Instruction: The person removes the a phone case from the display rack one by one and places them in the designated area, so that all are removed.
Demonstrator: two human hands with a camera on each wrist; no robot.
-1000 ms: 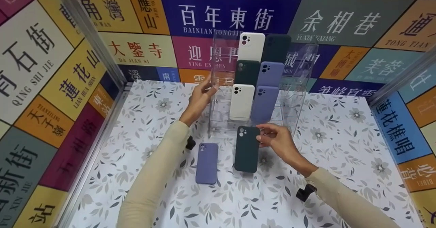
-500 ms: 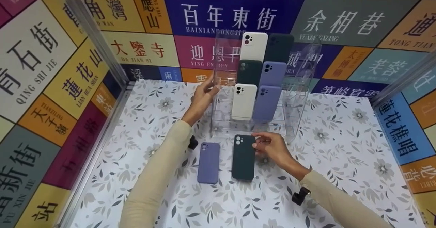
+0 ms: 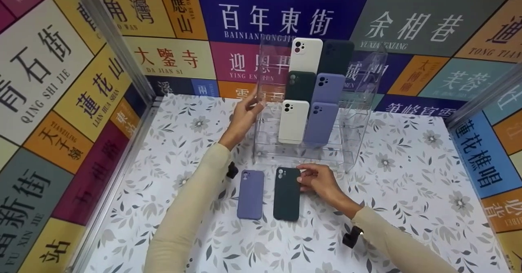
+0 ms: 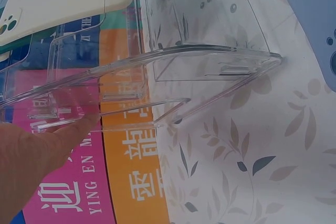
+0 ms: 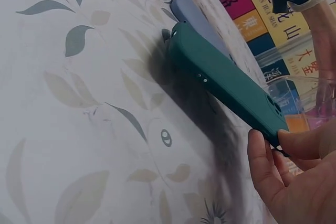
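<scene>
My right hand pinches a dark green phone case by its upper right corner, thumb on top and fingers beneath. In the right wrist view the green case hangs close over the patterned cloth, with its shadow beside it. Just left of it a lavender phone case lies flat, camera cutouts facing away from me. My left hand is at the left side panel of a clear acrylic display stand; in the left wrist view its fingers grip that panel's edge.
The tiered stand bears two columns of cases: a white, a dark green and another white at left, lavender, lavender and dark green at right. Sign-printed walls enclose the back and sides.
My right hand has brought the green case down and toward me, away from the stand's front, to beside the lavender case. My left hand stays at the stand's side.
</scene>
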